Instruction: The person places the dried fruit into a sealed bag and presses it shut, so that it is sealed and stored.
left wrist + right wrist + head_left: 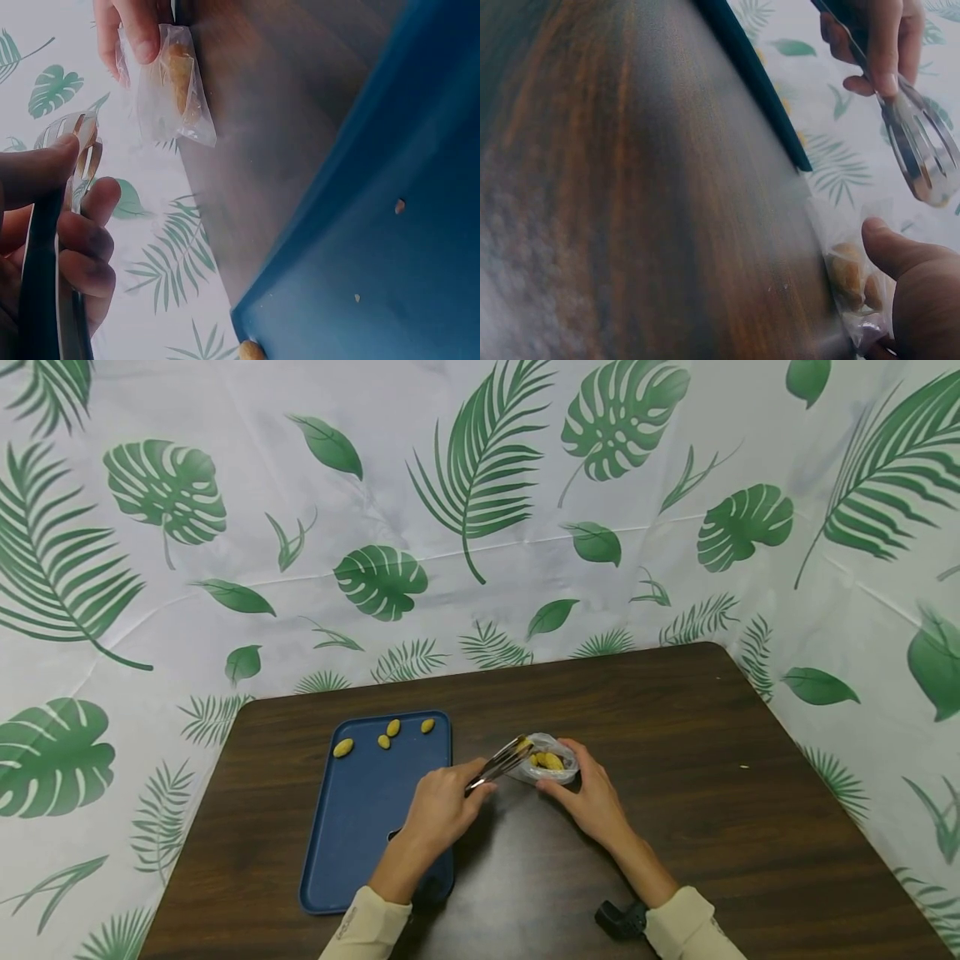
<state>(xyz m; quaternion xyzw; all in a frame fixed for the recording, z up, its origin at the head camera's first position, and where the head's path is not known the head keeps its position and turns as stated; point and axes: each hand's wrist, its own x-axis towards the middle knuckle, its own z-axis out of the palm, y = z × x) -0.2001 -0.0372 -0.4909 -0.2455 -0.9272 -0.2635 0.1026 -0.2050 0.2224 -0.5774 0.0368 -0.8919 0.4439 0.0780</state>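
My left hand (pixel 442 803) grips metal tongs (pixel 497 767) with slotted ends, and a yellow-brown nut-like piece (pixel 524 745) sits between those ends at the bag's mouth. In the left wrist view the tongs (pixel 56 247) have dark handles, with the thumb pressing on top. A clear plastic bag (pixel 567 766) stands on the table, its mouth upward, with several similar pieces (pixel 550 761) inside. Thumb and fingers of my right hand (pixel 596 797) hold the bag's right side. The right wrist view shows the pieces (pixel 846 274) through the plastic, next to the right thumb.
A blue tray (pixel 360 827) lies left of the bag, partly behind my left forearm. Several yellow pieces (pixel 342 747) rest near its far edge, and small crumbs (pixel 400 205) dot its surface. The dark wooden table (pixel 675 718) meets a leaf-print cloth (pixel 495 610) at the back.
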